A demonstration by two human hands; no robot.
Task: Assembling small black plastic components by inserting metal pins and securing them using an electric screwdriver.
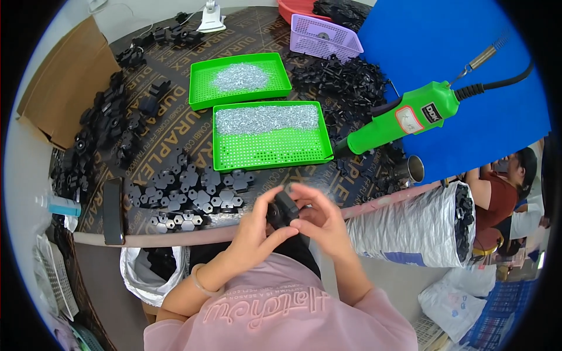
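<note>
cardboard (73,82), tall and brown, stands at the far left edge of the bench (186,126). along that left side runs a loose heap of chunky black pieces (99,120), and a dark phone (113,210) lies near the front left corner, its lower end at the pale front edge. below that edge gapes a white sack (133,286) with black things inside. next come flat black plates (202,199), clustered close to the front edge. patterned bench top shows between the heap and the trays, leaving some room there. the far green tray (234,100) and the near green tray (272,155) sit mid-bench, one behind the other, both with small silvery bits (240,76); in the nearer one these fill the back, and the perforated floor shows in front.

at the middle of the front edge, the left hand (254,231) and the right hand (321,221) together grasp one black part (285,206), fingers curled around it, a narrow gap short of the near tray.

farther right, a purple basket (322,41) stands toward the back edge, small black parts (339,79) spread before it. a green power driver (404,120) hangs tilted from a spring, its dark tip just beside the near tray's front right corner. a metal cup (414,169) is by the right front edge, near a blue panel (451,47).
</note>
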